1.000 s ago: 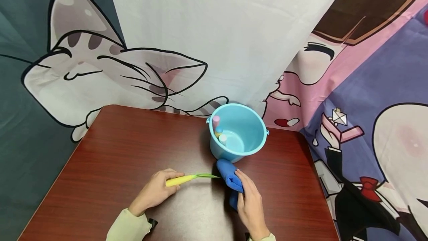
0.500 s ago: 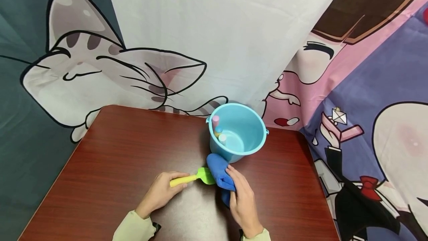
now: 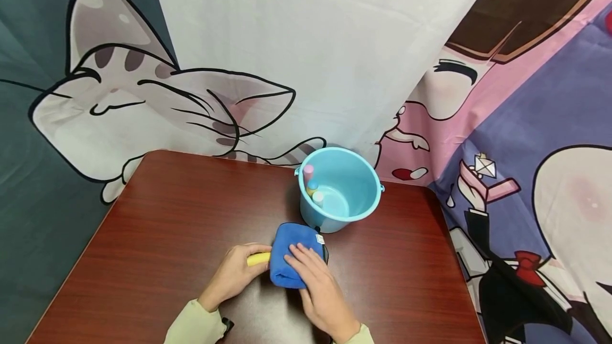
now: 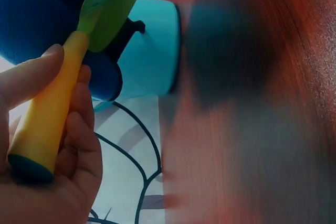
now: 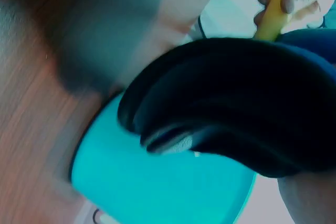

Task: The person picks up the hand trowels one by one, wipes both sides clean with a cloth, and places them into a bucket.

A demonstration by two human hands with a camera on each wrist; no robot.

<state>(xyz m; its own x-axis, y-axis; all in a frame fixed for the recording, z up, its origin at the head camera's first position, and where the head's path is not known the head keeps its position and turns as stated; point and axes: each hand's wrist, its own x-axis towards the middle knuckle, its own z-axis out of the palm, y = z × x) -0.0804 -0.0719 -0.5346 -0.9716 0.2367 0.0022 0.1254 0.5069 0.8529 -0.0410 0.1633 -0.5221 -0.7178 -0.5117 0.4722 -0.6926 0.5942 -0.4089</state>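
Observation:
My left hand (image 3: 235, 274) holds a small toy shovel by its yellow handle (image 3: 258, 259). In the left wrist view the thumb and fingers wrap round that handle, and the shovel's green blade (image 4: 113, 11) shows beside blue fabric. My right hand (image 3: 325, 293) grips a soft blue cloth pouch (image 3: 291, 248), its fingers spread over the top. A white tag and a thin black cord show at the pouch's right edge. From the head view the pouch hides the blade; the right wrist view shows the pouch's dark folds.
A light blue bucket (image 3: 377, 190) stands behind the pouch on the brown table (image 3: 201, 200). Inside its left side are small items with pink, blue and white tops (image 3: 317, 198). A printed cloth backdrop (image 3: 268, 25) rises behind the table.
My right hand has moved left and turned the pouch so its broad face is up, and it now covers the shovel's blade. The left hand has shifted slightly right. The bucket stays put.

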